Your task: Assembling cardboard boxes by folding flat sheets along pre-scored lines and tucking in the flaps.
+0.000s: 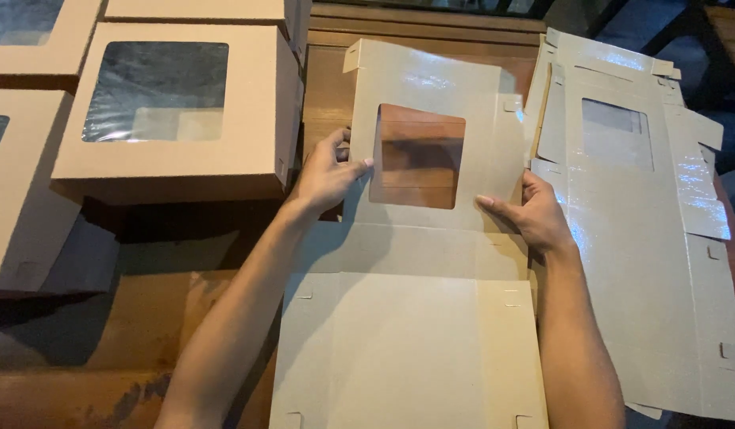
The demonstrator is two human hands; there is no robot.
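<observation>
A flat, unfolded cardboard box blank (407,334) with a square clear window lies on the wooden table in front of me. My left hand (326,173) rests on its upper panel at the window's left edge, thumb on the cardboard. My right hand (534,213) presses the same panel at the window's lower right corner, fingers spread flat. Both hands touch the sheet along the fold between the window panel and the panel below it.
A stack of glossy flat box blanks (653,262) lies to the right. Assembled window boxes (177,111) stand at the left, with more (26,40) behind and beside them. A wooden table edge (431,24) runs along the back.
</observation>
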